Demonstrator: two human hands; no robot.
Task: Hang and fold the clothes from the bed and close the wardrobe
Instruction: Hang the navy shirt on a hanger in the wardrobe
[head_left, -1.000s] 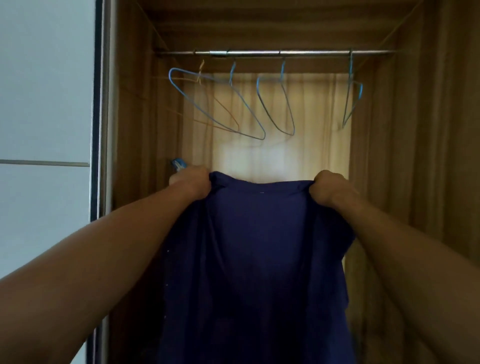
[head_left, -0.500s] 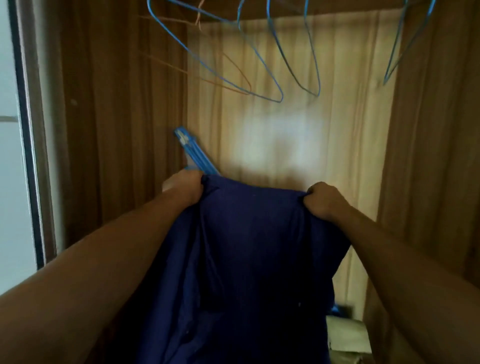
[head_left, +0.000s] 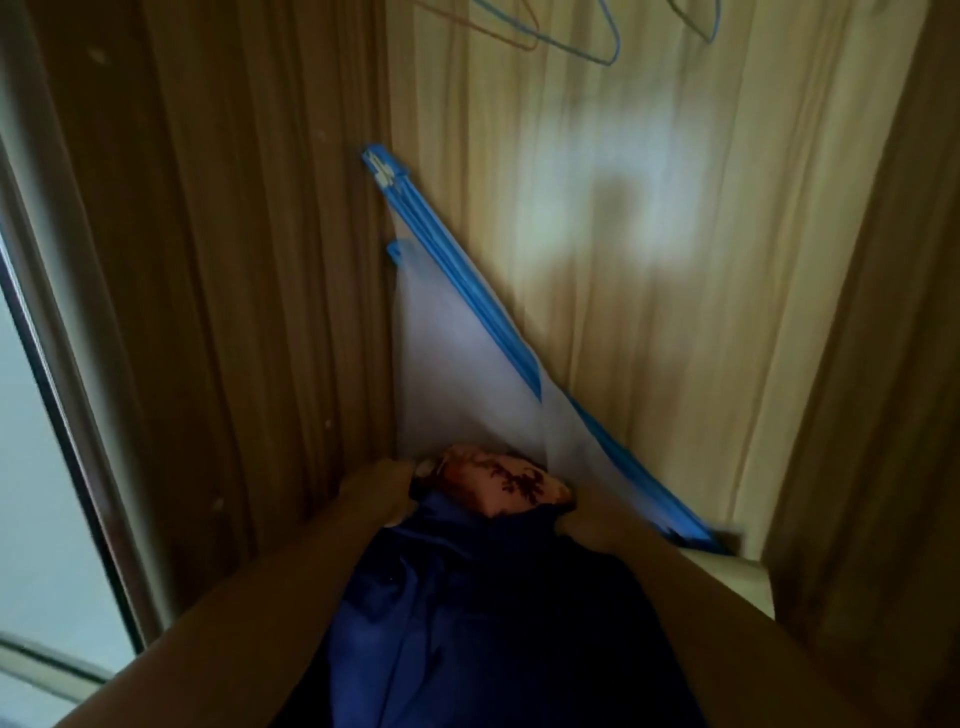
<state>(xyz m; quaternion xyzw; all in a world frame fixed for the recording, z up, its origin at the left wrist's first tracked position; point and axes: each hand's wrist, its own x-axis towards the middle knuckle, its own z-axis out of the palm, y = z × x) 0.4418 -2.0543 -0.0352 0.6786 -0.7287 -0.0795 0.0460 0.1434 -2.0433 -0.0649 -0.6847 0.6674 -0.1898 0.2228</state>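
Observation:
A dark blue garment (head_left: 493, 623) hangs between my arms, low inside the open wardrobe. My left hand (head_left: 376, 491) grips its top left edge, close to the wardrobe's left wall. My right hand (head_left: 597, 525) grips its top right edge. Just behind the garment's top edge lies a pinkish patterned cloth bundle (head_left: 506, 480). The lower tips of several wire hangers (head_left: 592, 36) show at the top of the frame. The image is blurred by motion.
A translucent storage bag with a blue zip edge (head_left: 467, 322) leans in the back left corner of the wardrobe. A pale box edge (head_left: 737, 577) sits at the lower right. The sliding door frame (head_left: 67, 364) runs down the left.
Both hands have lowered the blue garment deep into the wardrobe. The view tilted down, so the rail is out of sight and the storage bag and patterned bundle have appeared.

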